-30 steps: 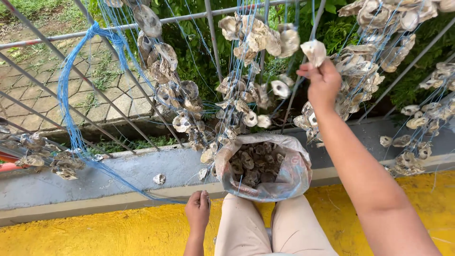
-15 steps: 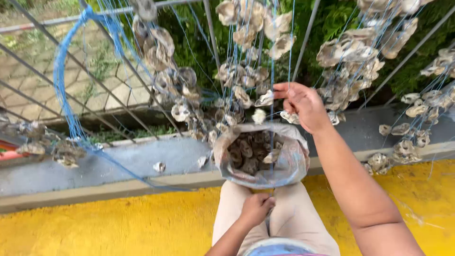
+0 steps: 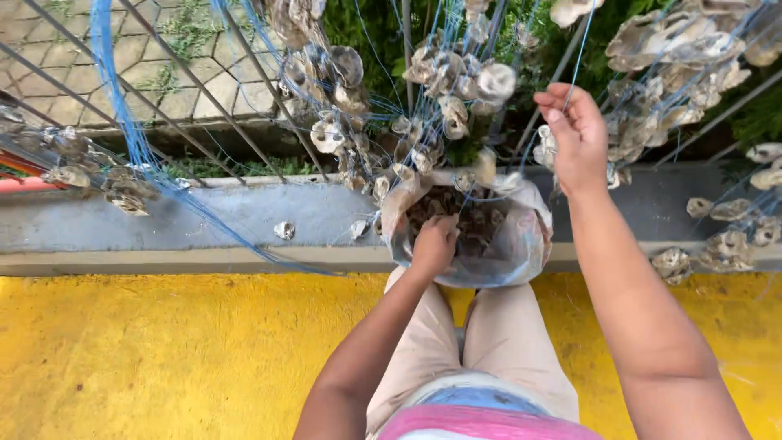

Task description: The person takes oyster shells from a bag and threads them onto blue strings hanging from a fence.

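The left hand (image 3: 436,242) is seen reaching down into a clear plastic bag (image 3: 521,248) that rests on the knees, its fingers curled in among the dark shells (image 3: 481,224) filling the bag; whether a shell is actually pinched cannot be told, since the fingertips are hidden inside. The right hand (image 3: 574,138) is raised above and to the right of the bag, its fingers bent and drawn together around a thin blue line (image 3: 580,57) that runs upward from it. Just below this hand a few pale shells (image 3: 544,147) are strung on the same line, close to the bag's rim. Between and above the two hands, thick clusters of hanging shells (image 3: 444,81) are suspended on more blue lines from a metal fence (image 3: 195,81). More shell strings (image 3: 684,49) are hung to the right of the right hand, in front of green foliage. Well to the left of the left hand, a bundle of blue rope (image 3: 122,114) is draped down across the fence bars, and beside it another shell cluster (image 3: 122,183) lies low against the grey concrete ledge (image 3: 204,220). A single loose shell (image 3: 283,231) is seen on that ledge, left of the bag. Beneath both forearms, the yellow painted floor (image 3: 163,350) is spread out, and beige trousers (image 3: 505,342) are visible under the bag.
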